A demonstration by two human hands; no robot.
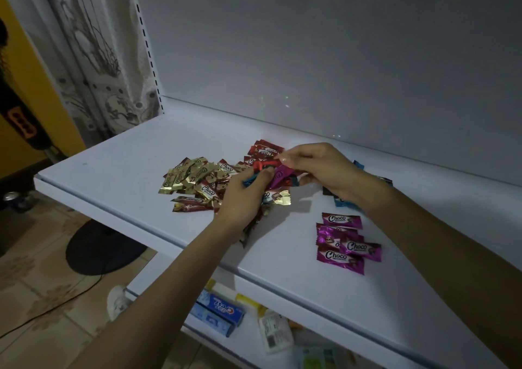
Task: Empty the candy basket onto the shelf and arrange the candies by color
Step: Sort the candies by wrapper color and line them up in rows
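On the white shelf (118, 168) lies a mixed pile of Choco candies: gold ones (183, 178) at the left, red ones (264, 148) at the back. My left hand (243, 199) grips a few wrapped candies, a blue one (250, 181) and a red one (261, 165) showing. My right hand (319, 168) pinches a purple candy (278, 177) right beside them. Several purple candies (346, 241) form a separate group at the front right. Blue candies (343, 202) lie partly hidden under my right wrist. No basket is in view.
The shelf's back panel (339, 58) rises behind the pile. A lower shelf holds toothpaste boxes (219, 310) and a white packet (275, 333). To the left hang a patterned curtain (96, 58) and a fan base (99, 250) stands on the tiled floor.
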